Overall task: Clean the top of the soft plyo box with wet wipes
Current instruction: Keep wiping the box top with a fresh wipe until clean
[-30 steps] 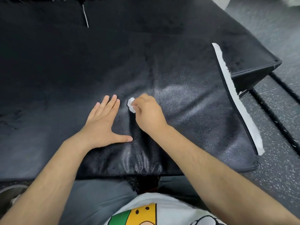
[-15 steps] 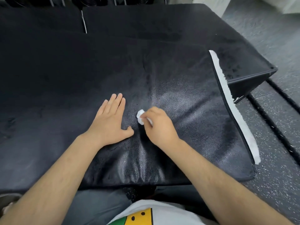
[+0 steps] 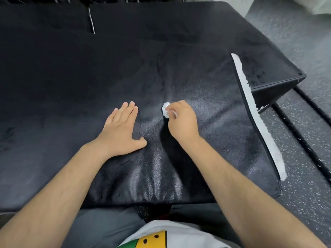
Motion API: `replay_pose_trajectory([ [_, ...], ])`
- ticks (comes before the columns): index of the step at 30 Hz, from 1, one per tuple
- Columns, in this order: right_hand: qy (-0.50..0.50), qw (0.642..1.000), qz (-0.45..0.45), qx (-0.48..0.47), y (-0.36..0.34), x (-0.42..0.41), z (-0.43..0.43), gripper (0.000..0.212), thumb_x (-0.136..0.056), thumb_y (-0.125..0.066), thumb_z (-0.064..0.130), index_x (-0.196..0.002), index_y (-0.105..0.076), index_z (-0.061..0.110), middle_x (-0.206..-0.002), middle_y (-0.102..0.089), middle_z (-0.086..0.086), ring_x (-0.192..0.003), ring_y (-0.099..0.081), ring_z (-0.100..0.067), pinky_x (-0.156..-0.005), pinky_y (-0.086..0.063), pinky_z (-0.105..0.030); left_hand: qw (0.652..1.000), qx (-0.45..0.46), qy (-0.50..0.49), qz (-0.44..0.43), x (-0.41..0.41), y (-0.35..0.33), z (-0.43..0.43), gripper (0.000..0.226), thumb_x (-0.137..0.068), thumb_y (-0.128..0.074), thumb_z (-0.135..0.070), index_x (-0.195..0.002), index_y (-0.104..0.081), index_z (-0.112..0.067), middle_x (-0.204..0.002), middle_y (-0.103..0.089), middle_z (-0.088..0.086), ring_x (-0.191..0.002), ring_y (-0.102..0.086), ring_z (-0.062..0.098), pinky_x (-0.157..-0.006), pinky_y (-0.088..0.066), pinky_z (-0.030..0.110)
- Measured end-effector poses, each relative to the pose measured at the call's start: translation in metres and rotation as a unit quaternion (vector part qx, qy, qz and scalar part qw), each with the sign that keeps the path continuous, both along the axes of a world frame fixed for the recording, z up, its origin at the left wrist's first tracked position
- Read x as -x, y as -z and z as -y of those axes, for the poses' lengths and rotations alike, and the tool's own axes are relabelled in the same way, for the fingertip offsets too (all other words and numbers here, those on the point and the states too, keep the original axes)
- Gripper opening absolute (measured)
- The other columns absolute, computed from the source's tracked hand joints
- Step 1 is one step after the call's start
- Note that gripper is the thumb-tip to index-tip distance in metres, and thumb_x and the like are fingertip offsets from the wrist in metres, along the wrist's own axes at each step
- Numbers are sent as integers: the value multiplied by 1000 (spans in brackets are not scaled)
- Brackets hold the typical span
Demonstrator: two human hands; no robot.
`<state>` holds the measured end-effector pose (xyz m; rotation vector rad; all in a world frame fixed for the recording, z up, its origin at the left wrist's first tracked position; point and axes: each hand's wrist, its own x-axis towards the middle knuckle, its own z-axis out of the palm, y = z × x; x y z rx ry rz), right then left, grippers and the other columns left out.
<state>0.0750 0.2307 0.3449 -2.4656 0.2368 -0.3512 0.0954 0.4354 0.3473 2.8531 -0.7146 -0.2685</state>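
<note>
Head view. Soft plyo box [image 3: 71,86], black textured cover, fills most of the frame; its top is wrinkled toward the near edge and shows a lighter sheen around the working area. Right hand [image 3: 180,122] has its fingers curled around a small balled white wet wipe [image 3: 166,110], holding it down on the box top near the middle. Left hand [image 3: 121,129] lies flat on the cover just left of the wipe, fingers straight and together, thumb spread out, gripping nothing. A white fuzzy strip [image 3: 258,115] runs along the box's right edge, where a flap [image 3: 274,86] stands open. Speckled grey floor [image 3: 308,158] to the right.
</note>
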Motion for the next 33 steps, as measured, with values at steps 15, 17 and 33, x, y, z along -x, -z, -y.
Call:
replay_pose_trajectory([
  [15, -203, 977, -34, 64, 1, 13, -39, 29, -85, -52, -6, -85, -67, 19, -94, -57, -1, -93, -52, -26, -76, -49, -39, 998, 25, -2, -55, -2, -7, 1, 109, -80, -56, -59, -159, 5, -16, -165, 18, -6, -149, 23, 11, -117, 16, 29],
  [17, -222, 972, -29, 70, -1, -1, -35, 28, -88, -53, -4, -90, -70, 18, -96, -58, 0, -94, -53, -25, -77, -48, -37, 998, 28, -4, -60, -3, -8, 1, 110, -78, -56, -60, -159, 4, -17, -165, 17, -6, -149, 22, 10, -117, 15, 29],
  [33, -148, 984, -5, 102, -12, -34, 2, 19, -93, -53, 5, -88, -69, 14, -99, -58, -7, -94, -55, -31, -76, -48, -39, 999, 18, 1, -41, -35, -37, 3, 94, -71, -75, -64, -147, -37, -23, -143, -33, -6, -134, -26, 18, -110, -26, 36],
])
